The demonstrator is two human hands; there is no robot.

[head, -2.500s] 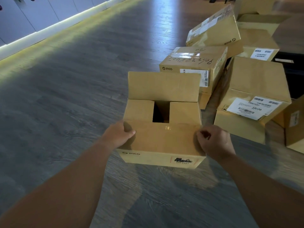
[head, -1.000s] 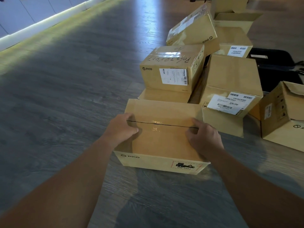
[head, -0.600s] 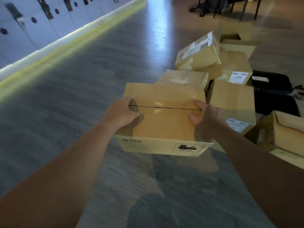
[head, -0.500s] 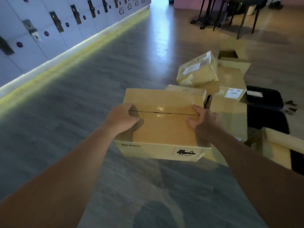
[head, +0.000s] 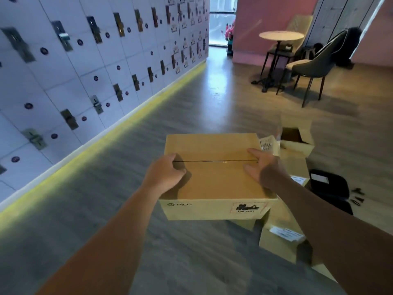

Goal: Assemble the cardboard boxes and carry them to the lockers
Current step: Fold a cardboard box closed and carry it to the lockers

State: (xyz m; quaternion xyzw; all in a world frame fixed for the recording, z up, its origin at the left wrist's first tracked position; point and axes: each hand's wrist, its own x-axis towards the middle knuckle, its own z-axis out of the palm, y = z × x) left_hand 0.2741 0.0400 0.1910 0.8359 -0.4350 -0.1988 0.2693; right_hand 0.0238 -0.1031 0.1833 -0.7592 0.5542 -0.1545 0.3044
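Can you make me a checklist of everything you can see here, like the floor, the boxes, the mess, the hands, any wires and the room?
Surface: grey wood-look floor, bare in front of the lockers.
Job's things: closed cardboard box, flaps meeting at a seam, held up off the floor; lockers line the left wall.
Clutter: other boxes piled at right, one open box; a black case.
Hands: left hand grips the box's left edge, fingers curled; right hand presses flat on its right side.
Cables: nothing seen.
Surroundings: round table, dark chair, pink wall.
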